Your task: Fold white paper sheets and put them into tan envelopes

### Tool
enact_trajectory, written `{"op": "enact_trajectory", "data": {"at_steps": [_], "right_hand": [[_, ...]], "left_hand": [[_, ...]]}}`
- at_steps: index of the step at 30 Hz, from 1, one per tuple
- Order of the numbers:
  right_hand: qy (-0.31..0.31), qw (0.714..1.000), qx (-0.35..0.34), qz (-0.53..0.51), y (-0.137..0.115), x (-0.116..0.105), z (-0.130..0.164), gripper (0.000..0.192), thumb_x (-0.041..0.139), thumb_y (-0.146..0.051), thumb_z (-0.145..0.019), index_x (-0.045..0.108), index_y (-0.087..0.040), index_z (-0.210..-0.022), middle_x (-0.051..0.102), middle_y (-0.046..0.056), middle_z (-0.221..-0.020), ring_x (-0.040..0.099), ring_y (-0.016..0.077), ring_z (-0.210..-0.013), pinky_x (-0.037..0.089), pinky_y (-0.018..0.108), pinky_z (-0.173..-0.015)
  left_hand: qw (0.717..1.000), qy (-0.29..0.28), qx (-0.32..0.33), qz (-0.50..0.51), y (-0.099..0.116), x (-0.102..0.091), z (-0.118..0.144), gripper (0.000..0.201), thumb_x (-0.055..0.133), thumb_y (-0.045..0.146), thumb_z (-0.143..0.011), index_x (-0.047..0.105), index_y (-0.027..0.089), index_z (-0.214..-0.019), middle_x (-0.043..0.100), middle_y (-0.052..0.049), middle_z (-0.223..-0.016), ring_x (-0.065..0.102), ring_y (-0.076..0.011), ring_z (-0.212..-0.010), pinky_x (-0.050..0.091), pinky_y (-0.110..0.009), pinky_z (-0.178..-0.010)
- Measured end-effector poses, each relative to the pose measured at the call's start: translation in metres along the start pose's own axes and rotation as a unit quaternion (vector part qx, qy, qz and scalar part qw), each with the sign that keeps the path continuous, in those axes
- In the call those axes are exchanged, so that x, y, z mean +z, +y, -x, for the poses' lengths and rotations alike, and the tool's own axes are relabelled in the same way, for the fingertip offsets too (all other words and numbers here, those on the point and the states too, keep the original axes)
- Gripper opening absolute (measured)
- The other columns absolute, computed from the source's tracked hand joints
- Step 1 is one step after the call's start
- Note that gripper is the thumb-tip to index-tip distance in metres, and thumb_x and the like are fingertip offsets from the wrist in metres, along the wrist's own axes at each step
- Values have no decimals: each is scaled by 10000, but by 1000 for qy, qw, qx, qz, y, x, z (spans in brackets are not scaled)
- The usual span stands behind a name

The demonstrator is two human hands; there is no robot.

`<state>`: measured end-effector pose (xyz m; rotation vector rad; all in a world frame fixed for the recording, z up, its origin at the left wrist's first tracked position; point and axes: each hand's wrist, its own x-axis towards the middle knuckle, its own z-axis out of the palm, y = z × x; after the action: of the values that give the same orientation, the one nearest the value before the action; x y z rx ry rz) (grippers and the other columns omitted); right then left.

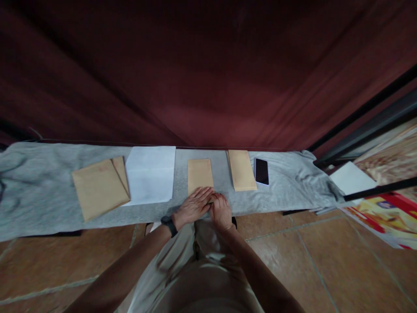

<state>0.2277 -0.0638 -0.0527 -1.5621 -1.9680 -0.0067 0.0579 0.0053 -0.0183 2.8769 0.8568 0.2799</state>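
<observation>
Envelope (200, 171) — near end hidden under left hand (194, 204), right hand (221, 211) curled alongside, either grip — cannot tell

Looking dim overall, sinking almost to black across the upper part of the red wall (221, 95). Shining brightest on the white paper (150, 174), spreading a soft, pale sheen over the floor tiles (276, 258) at lower right. Throwing only weak, soft-edged shadows. Blurring the small print on the middle envelope (200, 174) past reading. Stretching the colourful box (389, 217) near the right edge.
</observation>
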Motion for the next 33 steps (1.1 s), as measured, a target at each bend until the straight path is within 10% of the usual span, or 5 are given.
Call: {"op": "enact_trajectory", "data": {"at_steps": [33], "right_hand": [[-24,1000,3,-17,-2,-5,-1,426,441,-102,-950,567,-172,-1350,654,112,-1350,554,218,-1311,350,446,-1186]], "left_hand": [[996,-18,81,-32,-2,-5,34,647,540,418,-1001,371,118,-1548,429,-167,-1607,277,-255,-1552,193,-424,-1293]]}}
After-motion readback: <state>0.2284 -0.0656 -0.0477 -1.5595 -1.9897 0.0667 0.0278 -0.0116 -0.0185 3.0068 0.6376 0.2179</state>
